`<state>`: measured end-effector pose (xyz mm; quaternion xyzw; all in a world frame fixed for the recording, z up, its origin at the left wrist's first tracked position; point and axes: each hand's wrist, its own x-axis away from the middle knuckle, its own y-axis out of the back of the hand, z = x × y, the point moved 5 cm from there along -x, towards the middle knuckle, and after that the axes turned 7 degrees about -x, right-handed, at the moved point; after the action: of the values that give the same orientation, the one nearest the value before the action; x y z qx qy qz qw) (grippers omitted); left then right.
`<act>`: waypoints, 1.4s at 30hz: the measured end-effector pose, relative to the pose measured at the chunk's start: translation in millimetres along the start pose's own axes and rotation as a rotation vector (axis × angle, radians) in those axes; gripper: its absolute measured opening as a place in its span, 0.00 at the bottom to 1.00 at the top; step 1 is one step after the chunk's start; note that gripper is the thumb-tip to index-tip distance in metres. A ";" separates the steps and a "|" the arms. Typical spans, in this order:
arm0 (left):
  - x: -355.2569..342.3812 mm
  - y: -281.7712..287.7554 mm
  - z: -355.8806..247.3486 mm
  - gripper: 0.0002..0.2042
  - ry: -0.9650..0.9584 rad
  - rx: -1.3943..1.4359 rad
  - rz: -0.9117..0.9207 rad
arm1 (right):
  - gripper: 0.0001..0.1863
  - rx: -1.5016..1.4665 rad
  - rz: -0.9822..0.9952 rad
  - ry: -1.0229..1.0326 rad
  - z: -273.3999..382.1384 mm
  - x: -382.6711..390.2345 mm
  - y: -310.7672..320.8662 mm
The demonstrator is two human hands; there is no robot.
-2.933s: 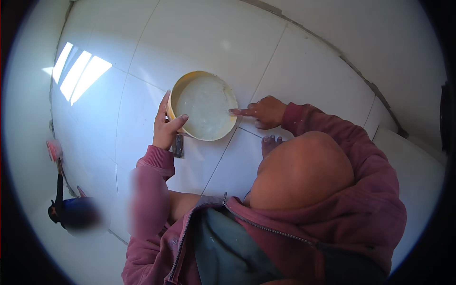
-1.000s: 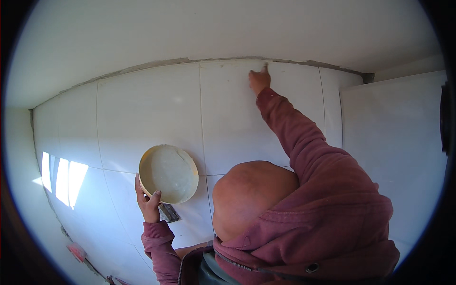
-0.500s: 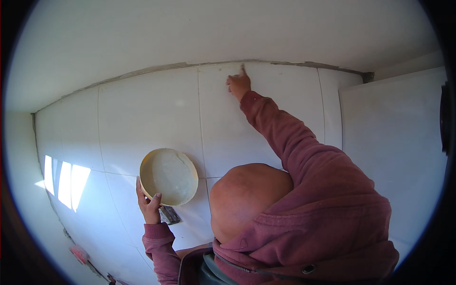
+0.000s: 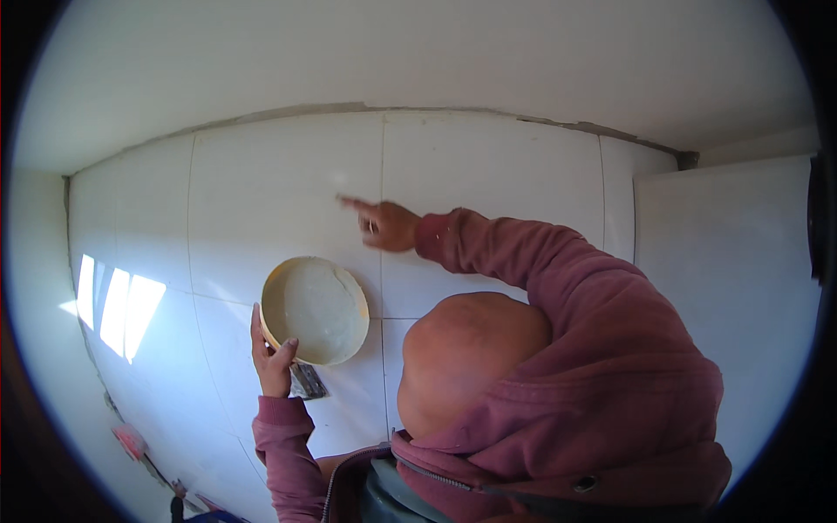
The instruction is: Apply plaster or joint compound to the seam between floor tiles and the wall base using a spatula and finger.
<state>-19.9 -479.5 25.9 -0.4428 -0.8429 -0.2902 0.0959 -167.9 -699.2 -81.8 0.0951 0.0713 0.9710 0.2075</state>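
My left hand point(image 4: 274, 362) grips the lower left side of a round, pale yellow-rimmed tub point(image 4: 318, 311), its thumb over the rim. Off-white paste lies inside the tub, smeared over the bottom and sides. My right hand point(image 4: 390, 227) is above and right of the tub, in front of the white tiles point(image 4: 488, 174). Its index finger points left and the other fingers are curled, with nothing visible held in them. The fingertip is slightly blurred, and whether it touches the tile is unclear. Beside my left hand is a dark grey rectangular thing point(image 4: 308, 382), partly hidden; its kind is unclear.
A rough grey seam point(image 4: 349, 108) runs between the tiles and the plain white surface point(image 4: 418, 52) above. A pale panel point(image 4: 724, 261) stands at the right. Sunlight patches point(image 4: 129, 314) fall on the left tiles. A pink-red thing point(image 4: 129, 441) lies at the lower left.
My right hand has come down and left from the seam, toward the tub. The tub in my left hand has risen slightly in the view.
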 end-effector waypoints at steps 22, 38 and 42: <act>-10.8 5.5 12.6 0.34 -0.038 0.069 -0.090 | 0.31 0.448 0.471 0.035 37.5 31.6 -50.9; -9.2 -4.3 -4.4 0.34 -0.098 -0.331 -0.107 | 0.25 0.106 0.621 0.103 13.9 43.6 -84.1; -13.3 -11.9 -15.7 0.33 -0.124 -0.153 -0.068 | 0.20 -0.814 0.593 -0.589 -3.5 69.3 -58.3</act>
<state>-23.1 -502.9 28.3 -0.4372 -0.8372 -0.3287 -0.0003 -208.0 -618.0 -84.8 0.2896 -0.3982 0.8694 -0.0422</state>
